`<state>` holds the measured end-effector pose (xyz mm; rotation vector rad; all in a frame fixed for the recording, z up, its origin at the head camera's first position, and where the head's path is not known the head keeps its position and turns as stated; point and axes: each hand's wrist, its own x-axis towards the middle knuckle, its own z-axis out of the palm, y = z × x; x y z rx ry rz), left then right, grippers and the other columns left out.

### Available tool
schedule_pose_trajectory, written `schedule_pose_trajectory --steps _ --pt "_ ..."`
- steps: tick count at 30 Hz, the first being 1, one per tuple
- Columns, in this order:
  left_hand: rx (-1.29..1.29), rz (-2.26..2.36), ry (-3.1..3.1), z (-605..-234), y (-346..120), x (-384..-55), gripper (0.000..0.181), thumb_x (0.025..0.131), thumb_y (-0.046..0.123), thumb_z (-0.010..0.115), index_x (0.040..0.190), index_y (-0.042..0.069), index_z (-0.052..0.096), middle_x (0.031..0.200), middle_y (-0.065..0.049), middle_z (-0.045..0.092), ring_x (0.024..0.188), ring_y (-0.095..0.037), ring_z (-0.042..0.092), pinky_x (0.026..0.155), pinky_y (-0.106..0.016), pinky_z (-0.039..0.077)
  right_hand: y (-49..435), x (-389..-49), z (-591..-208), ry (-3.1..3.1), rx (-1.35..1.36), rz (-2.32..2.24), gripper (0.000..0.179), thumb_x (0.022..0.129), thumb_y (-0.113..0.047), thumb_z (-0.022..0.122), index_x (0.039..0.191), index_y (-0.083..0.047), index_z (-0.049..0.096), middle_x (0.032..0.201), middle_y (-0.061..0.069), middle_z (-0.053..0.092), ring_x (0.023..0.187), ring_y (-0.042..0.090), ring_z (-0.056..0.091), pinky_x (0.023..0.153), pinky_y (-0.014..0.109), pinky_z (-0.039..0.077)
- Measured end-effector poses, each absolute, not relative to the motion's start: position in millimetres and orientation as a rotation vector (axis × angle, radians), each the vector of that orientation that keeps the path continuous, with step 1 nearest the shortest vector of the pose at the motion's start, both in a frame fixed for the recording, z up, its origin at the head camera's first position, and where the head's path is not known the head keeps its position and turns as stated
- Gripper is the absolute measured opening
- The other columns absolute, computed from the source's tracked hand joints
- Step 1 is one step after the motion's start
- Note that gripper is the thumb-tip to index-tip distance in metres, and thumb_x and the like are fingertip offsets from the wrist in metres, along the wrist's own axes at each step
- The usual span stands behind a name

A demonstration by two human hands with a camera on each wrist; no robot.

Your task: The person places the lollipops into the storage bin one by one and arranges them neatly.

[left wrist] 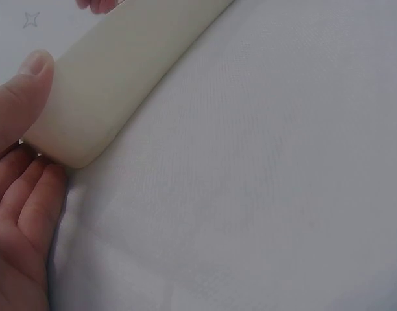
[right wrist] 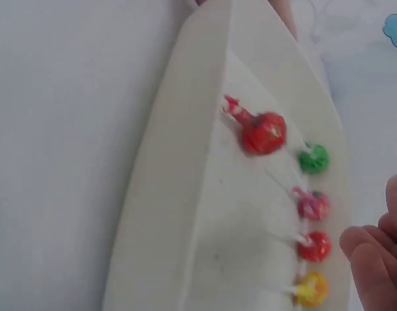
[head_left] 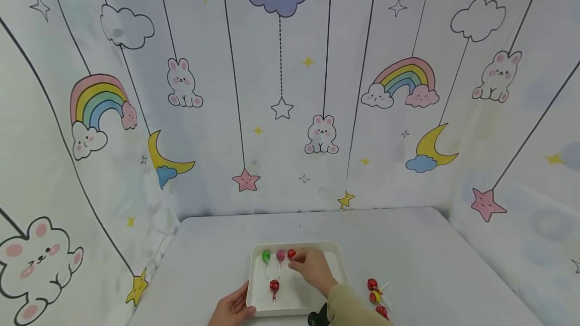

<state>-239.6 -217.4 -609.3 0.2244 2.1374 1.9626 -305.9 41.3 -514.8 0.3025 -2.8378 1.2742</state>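
Note:
A white rectangular tray (head_left: 299, 312) rests on the table. My left hand (head_left: 232, 307) grips its near left corner, with the thumb on the rim and the fingers against the wall. Along the far side lie a green lollipop (head_left: 266, 256), a pink lollipop (head_left: 280, 255), a red lollipop (head_left: 291, 254) and a yellow lollipop (right wrist: 311, 289), which my right hand hides in the head view. Another red lollipop (head_left: 274, 286) lies nearer the front left. Over the far row hovers my right hand (head_left: 313, 268), fingers loosely bent, with nothing visible between them.
Right of the tray, several wrapped lollipops (head_left: 375, 297) lie together on the white table (head_left: 408, 245). A dark object (head_left: 317, 318) shows by the right sleeve. Behind stands a patterned cloth backdrop (head_left: 281, 165) with rabbits, stars and rainbows.

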Motion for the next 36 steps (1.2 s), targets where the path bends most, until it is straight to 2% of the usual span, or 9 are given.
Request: schedule_pose_trajectory --steps 7,13,17,23,36 --pt "0.219 1.943 2.160 -610 -219 -240 0.091 0.094 0.031 0.076 0.151 -0.020 0.027 0.155 -0.041 0.030 0.144 -0.052 0.035 0.103 -0.025 0.055 117 -316 -495 -2.819 0.155 1.349 0.017 0.092 -0.014 0.076 0.103 -0.002 0.078 0.093 0.006 0.077 0.081 0.019 0.071 0.068 0.033 0.062" --pt "0.218 1.943 2.152 -608 -220 -240 0.091 0.095 0.033 0.075 0.152 -0.020 0.026 0.155 -0.041 0.029 0.144 -0.052 0.034 0.103 -0.025 0.055 197 -319 -499 -2.844 -0.009 1.199 0.021 0.093 -0.015 0.074 0.106 0.001 0.077 0.095 0.009 0.077 0.080 0.019 0.072 0.070 0.038 0.063" --pt "0.212 1.938 2.162 -610 -220 -240 0.090 0.096 0.031 0.074 0.151 -0.020 0.026 0.156 -0.041 0.028 0.145 -0.052 0.033 0.104 -0.024 0.055 229 -316 -504 -2.930 -0.051 1.092 0.021 0.092 -0.013 0.075 0.105 0.003 0.076 0.093 0.009 0.077 0.079 0.019 0.071 0.068 0.037 0.063" --pt "0.212 1.931 2.184 -608 -218 -238 0.090 0.095 0.032 0.075 0.151 -0.021 0.027 0.155 -0.041 0.029 0.144 -0.053 0.034 0.104 -0.025 0.055 243 -311 -516 -3.065 -0.070 1.010 0.017 0.087 -0.012 0.080 0.098 0.000 0.076 0.088 0.004 0.074 0.079 0.016 0.068 0.067 0.037 0.062" --pt "0.169 1.921 2.157 -604 -218 -238 0.093 0.095 0.033 0.075 0.151 -0.021 0.025 0.155 -0.042 0.029 0.144 -0.052 0.034 0.103 -0.026 0.055 236 -308 -520 -3.237 -0.001 0.815 0.021 0.081 -0.015 0.086 0.091 -0.003 0.072 0.084 0.003 0.070 0.076 0.017 0.064 0.070 0.038 0.060"
